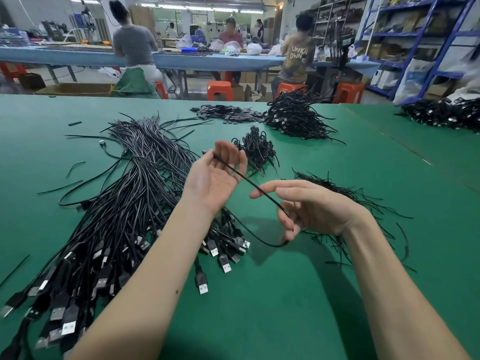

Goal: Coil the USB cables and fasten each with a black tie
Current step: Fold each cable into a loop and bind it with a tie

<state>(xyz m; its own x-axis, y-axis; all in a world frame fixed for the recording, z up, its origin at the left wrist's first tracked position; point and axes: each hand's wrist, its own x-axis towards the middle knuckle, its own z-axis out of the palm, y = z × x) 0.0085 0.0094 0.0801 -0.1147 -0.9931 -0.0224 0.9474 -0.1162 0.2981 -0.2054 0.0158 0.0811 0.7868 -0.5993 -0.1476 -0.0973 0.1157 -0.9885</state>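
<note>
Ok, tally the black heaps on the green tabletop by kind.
Uncoiled USB cables: 1
Coiled cables: 2, a small heap and a large heap
Thin black ties: 1
Flat black pieces: 1
Far-right heap, too blurred to sort: 1
Total: 6

no sleeves showing, both forearms bare up to the frame edge. left hand (217, 178) and right hand (309, 209) have no gloves, rings or watch.
</note>
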